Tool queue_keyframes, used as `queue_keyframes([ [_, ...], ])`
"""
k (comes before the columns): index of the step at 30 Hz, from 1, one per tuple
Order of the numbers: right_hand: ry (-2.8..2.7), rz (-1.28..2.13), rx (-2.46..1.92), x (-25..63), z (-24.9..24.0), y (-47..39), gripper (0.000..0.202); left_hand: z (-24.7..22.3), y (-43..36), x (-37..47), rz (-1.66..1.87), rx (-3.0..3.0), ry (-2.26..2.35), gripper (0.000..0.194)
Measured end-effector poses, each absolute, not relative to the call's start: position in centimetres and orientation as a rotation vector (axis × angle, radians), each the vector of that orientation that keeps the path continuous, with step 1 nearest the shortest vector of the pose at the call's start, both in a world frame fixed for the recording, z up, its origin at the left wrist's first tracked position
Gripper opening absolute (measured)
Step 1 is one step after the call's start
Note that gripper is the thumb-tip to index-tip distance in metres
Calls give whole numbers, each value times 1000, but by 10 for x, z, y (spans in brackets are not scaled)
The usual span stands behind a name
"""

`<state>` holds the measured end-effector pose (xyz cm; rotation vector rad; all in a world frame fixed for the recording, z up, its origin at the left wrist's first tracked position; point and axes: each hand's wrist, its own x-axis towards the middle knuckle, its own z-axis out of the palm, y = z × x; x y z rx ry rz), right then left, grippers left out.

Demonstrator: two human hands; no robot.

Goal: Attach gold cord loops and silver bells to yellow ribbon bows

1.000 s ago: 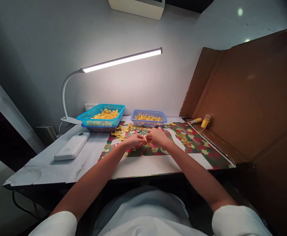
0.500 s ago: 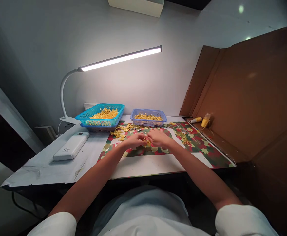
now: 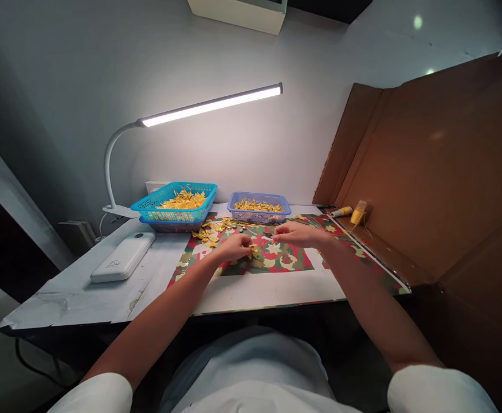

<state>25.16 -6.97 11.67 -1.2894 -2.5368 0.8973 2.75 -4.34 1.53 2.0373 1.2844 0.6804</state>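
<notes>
– Yellow piece [image 3: 254, 250], where is it?
– In front of the violet basket [image 3: 257, 215], over the patterned sheet [image 3: 294, 261], at the left hand [image 3: 236, 248]. Fingers nearly closed, pinching it.
– Right hand [image 3: 298, 234]?
– In front of the violet basket too, right of the left hand. Fingers pinched together, near a thin strand. Can't tell what they hold (too small at this res).
– How far along?
– Looks mid-batch. Teal basket [image 3: 169, 215], left of the violet basket, carries a heap of yellow pieces; the violet basket has its own yellow heap. Whether either is finished stock, can't tell.
– What's left?
– The piece in hand isn't put down. Loose yellow pieces [image 3: 208, 234] lie front-left of the violet basket, outside both baskets. Count unclear, they overlap.
</notes>
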Motion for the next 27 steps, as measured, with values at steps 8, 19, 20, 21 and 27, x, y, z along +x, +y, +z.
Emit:
queue_keyframes([
  [8, -2340, 801, -1307, 271, 115, -82, 25, 9, -38, 22, 701, 1834, 1397, 11],
  [19, -1620, 1429, -1197, 254, 31, -116, 23, 14, -40, 27, 886, 1782, 1321, 20],
  [20, -1414, 1731, -1110, 240, 24, -120, 27, 15, -41, 27, 893, 1789, 1317, 20],
  [21, -1167, 1943, -1039, 225, 18, -123, 28, 16, -42, 28, 900, 1804, 1313, 20],
  [27, -306, 1751, -841, 181, -3, -89, 27, 24, -49, 29, 935, 1969, 1303, 17],
])
